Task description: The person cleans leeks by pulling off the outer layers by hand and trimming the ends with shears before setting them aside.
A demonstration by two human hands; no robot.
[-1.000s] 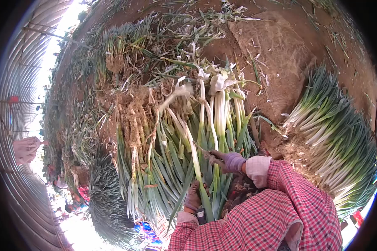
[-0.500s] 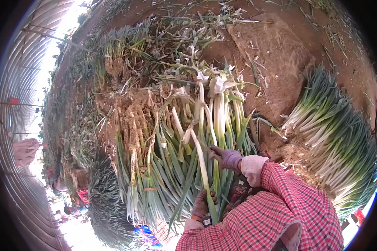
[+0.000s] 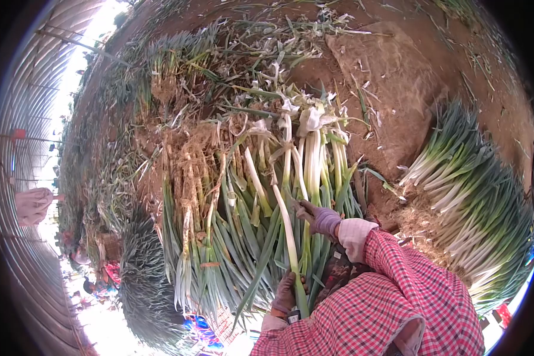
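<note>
A long green onion (image 3: 288,228), white stalk above and green leaves below, slants up from my gloved left hand (image 3: 285,292), whose fingers wrap round its green lower part. Dry, brownish root matter hangs at its top end. My right hand (image 3: 321,219), in a purple-grey glove, is just right of the white stalk. Its fingers are bent together; what they pinch, if anything, I cannot make out. Beneath both hands lies a row of green onions (image 3: 237,231). Some have brown, rooty ends, and several peeled white ones (image 3: 313,157) lie beyond my right hand.
To the right is a big pile of green onions (image 3: 457,219) with pale roots toward me. A brown sheet (image 3: 391,71) covers part of the soil ahead. Stripped leaves (image 3: 291,35) litter the far ground. More dark green leaves (image 3: 151,285) are heaped on the left.
My right hand has shifted slightly left, and its fingers look more drawn together. The left hand keeps its hold on the green onion. The view has tilted slightly.
</note>
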